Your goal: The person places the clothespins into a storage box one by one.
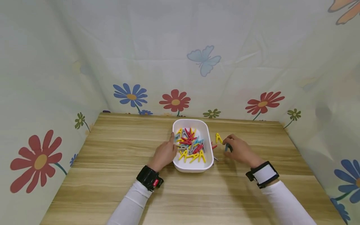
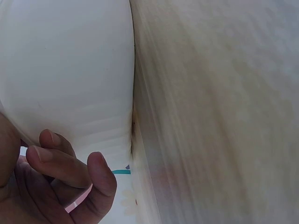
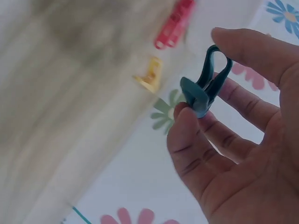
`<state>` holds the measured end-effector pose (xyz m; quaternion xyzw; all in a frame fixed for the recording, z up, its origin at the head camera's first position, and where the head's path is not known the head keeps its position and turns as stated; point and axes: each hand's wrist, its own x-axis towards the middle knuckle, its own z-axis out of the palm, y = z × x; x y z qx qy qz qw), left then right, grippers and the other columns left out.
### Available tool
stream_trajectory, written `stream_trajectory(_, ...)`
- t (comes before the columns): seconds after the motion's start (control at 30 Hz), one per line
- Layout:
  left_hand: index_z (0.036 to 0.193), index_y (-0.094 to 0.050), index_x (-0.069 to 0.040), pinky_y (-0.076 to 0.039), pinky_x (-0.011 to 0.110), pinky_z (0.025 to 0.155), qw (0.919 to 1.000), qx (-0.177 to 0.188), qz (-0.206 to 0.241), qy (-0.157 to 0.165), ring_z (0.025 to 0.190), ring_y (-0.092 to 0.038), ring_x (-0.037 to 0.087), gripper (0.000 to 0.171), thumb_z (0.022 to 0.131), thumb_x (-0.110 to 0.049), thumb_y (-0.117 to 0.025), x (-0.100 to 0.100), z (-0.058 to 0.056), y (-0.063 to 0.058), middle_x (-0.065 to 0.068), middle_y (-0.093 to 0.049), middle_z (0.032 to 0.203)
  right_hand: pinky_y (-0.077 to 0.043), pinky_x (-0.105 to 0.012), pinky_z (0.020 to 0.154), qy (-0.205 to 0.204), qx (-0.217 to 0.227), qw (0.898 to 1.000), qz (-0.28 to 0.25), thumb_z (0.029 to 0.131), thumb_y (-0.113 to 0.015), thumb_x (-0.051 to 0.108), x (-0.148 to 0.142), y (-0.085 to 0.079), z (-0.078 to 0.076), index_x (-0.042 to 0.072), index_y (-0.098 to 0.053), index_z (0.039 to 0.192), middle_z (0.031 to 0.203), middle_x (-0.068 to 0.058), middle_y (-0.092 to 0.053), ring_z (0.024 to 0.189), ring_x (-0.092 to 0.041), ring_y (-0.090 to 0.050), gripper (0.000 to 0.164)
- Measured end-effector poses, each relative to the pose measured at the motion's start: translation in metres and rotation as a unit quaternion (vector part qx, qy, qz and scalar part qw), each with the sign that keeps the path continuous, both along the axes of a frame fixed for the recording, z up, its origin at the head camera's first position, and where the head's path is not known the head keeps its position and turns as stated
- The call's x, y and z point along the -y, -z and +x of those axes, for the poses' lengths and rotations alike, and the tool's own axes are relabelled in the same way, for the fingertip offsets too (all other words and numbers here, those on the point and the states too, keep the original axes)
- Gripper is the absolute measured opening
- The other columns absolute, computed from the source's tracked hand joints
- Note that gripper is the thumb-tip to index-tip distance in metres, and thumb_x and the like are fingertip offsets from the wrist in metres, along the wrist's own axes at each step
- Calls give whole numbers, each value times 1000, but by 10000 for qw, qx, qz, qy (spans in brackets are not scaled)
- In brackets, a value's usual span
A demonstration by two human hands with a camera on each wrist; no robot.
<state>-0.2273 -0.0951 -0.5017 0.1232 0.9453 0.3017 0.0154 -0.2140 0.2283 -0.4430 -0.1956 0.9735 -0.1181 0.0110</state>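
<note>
A white plastic tub (image 1: 192,169) holds a heap of red, yellow, blue and grey clothespins (image 1: 189,142). At its left side my left hand (image 1: 164,153) grips the rim; in the left wrist view several curled fingers (image 2: 63,170) show by the tub's outer wall (image 2: 70,70). To the right of the tub, my right hand (image 1: 240,150) pinches a dark teal clothespin (image 3: 205,84) between thumb and fingertips, lifted off the table. A yellow clothespin (image 1: 218,138) lies just beyond that hand. A red clothespin (image 1: 214,146) sits close to the tub's right wall.
The wood-grain table (image 1: 126,134) reaches back to a pale curtain (image 1: 157,56) printed with flowers and a butterfly, which also hangs at both sides. A grey clothespin (image 1: 215,159) lies at the tub's right side, partly hidden.
</note>
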Motion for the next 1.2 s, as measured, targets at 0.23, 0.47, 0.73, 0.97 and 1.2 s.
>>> stream_trajectory(0.23, 155, -21, 1, -36, 29, 45, 10000, 28, -23, -4, 49, -46, 15, 66, 99, -21, -48, 0, 0, -1, 1, -47, 59, -55, -49, 81, -69, -329, 9994, -102, 85, -76, 24, 8, -25, -6, 1, -64, 118, 122, -21, -59, 96, -32, -64, 43)
stream_trajectory(0.47, 155, -21, 2, -35, 28, 45, 10000, 9, -51, 9, 48, -46, 14, 66, 99, -20, -48, 0, -1, -2, 1, -47, 59, -56, -46, 81, -330, -513, 9976, -314, 85, -75, 29, 27, -43, -10, 3, -64, 118, 122, -18, -61, 95, -29, -64, 43)
stream_trajectory(0.73, 155, -22, 1, -35, 28, 45, 10000, -4, -28, -17, 48, -45, 14, 66, 98, -20, -49, 0, -1, 0, 0, -45, 59, -55, -47, 84, -541, -525, 9966, -330, 86, -75, 28, 50, -54, -17, 4, -63, 123, 125, -16, -59, 99, -30, -63, 46)
stream_trajectory(0.97, 155, -22, 2, -34, 28, 43, 10000, -31, -31, 3, 47, -45, 14, 66, 98, -19, -49, 0, -1, 0, 0, -46, 58, -54, -47, 90, -585, -336, 9974, -234, 87, -75, 30, 73, -65, -24, 8, -61, 128, 131, -14, -57, 106, -30, -63, 49)
stream_trajectory(1.2, 155, -22, 1, -35, 29, 44, 10000, -57, -19, 3, 47, -46, 14, 66, 98, -20, -49, 0, -2, 2, 0, -48, 58, -53, -47, 93, -720, -287, 9969, -106, 88, -73, 33, 93, -68, -31, 11, -59, 131, 136, -14, -55, 110, -31, -62, 50)
